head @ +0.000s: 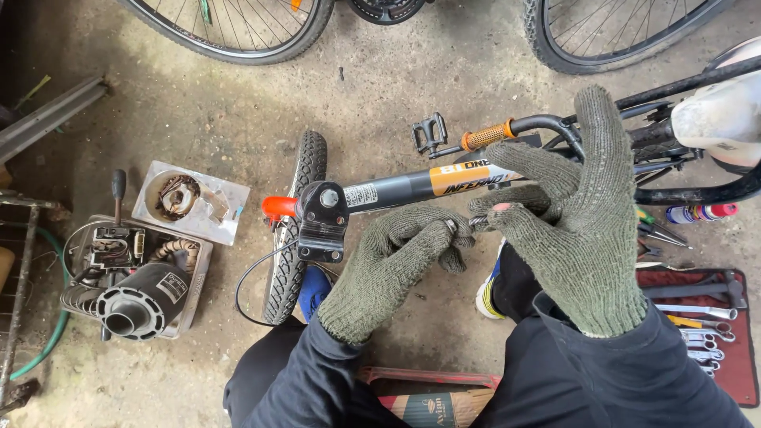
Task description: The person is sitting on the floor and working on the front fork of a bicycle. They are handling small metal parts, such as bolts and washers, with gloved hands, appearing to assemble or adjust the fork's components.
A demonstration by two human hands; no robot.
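Both my hands wear green knit gloves. My left hand [396, 265] pinches a small metal nut [452, 226] at its fingertips. My right hand [575, 210] holds a short threaded bolt [480, 221], its end meeting the nut. Under my hands lies a small bicycle on the concrete, with a grey and orange frame tube [412, 187], a black stem clamp [323, 222], a front tyre [297, 226] and a black pedal [430, 133]. My dark sleeves and trousers fill the lower frame.
A red tool roll [733, 364] with wrenches lies at right, pliers and spray cans above it. At left sit a metal tray [194, 273] with a black motor part and a white dish [222, 208]. Two larger bicycle wheels [238, 32] stand at top.
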